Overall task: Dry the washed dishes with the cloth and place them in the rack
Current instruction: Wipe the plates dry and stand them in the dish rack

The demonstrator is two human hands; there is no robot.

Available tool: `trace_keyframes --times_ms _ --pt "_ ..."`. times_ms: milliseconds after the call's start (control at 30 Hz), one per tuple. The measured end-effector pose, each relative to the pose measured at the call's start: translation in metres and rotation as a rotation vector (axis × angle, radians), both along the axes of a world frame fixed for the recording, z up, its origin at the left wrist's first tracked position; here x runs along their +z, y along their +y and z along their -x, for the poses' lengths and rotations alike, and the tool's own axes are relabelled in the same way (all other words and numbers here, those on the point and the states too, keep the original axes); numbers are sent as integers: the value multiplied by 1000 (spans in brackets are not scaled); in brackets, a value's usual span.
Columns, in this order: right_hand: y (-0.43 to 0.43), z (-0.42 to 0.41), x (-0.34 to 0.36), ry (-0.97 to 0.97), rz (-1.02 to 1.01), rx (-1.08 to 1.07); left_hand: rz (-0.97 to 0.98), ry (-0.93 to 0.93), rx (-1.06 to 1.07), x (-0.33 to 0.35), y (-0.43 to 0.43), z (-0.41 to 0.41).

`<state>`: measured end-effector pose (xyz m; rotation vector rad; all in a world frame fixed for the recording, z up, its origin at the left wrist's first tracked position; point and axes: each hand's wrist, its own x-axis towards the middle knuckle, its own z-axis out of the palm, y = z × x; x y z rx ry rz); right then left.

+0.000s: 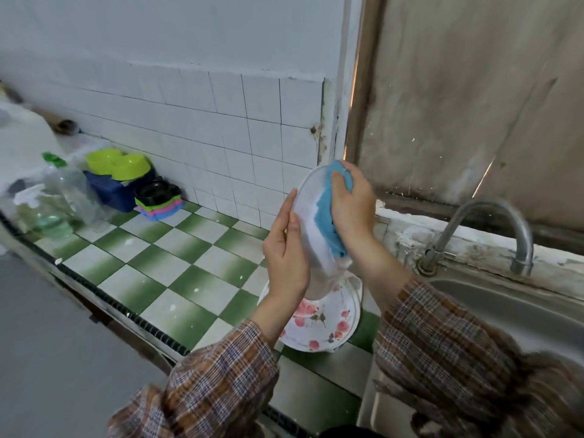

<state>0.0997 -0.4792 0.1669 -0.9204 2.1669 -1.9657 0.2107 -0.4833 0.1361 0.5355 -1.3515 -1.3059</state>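
The left hand [286, 251] pinches the pale dish [308, 192] between thumb and fingers [284, 213], holding it on edge above the surface [177, 248], evidently as a brace. The right hand [352, 200] has its fingers curled round the blue cloth [327, 222], pressing it onto the dish face for drying. A floral plate [319, 324] lies beneath; no rack is in view.

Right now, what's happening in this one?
A person stands at a tiled counter beside a sink, drying a dish. The left hand holds a white plate up on its edge, and the right hand grips a blue cloth pressed against the plate's face. Below them a flowered plate lies on the counter. No rack can be made out in this view.
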Motion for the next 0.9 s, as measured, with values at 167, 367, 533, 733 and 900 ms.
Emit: trace_keyframes --times_ms 167,367,533,733,900 --pt "-1 -25 -20 912 38 336 -91 176 55 26 -22 -1" --pt "-11 -20 21 345 104 226 -269 384 184 37 -36 -5" --pt "3 10 -1 439 -43 295 -317 432 218 42 -55 -16" --pt "10 -22 -2 566 27 369 -356 379 216 41 -44 -7" --pt "14 9 4 416 -12 213 -377 410 204 47 -45 -14"
